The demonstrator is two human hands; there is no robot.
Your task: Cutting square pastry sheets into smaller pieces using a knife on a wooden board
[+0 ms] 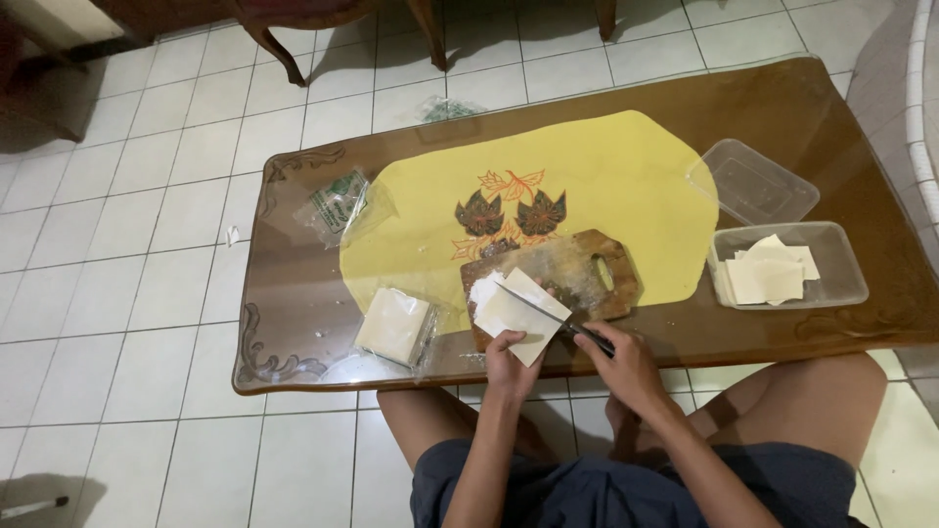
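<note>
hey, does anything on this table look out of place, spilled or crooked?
Nothing is spilled or broken. The wooden cutting board sits askew, partly off the yellow mat, at the table's near edge. A crumpled plastic wrapper lies loose on the glass. The left hand steadies pale sheets while the right hand holds a knife.
</note>
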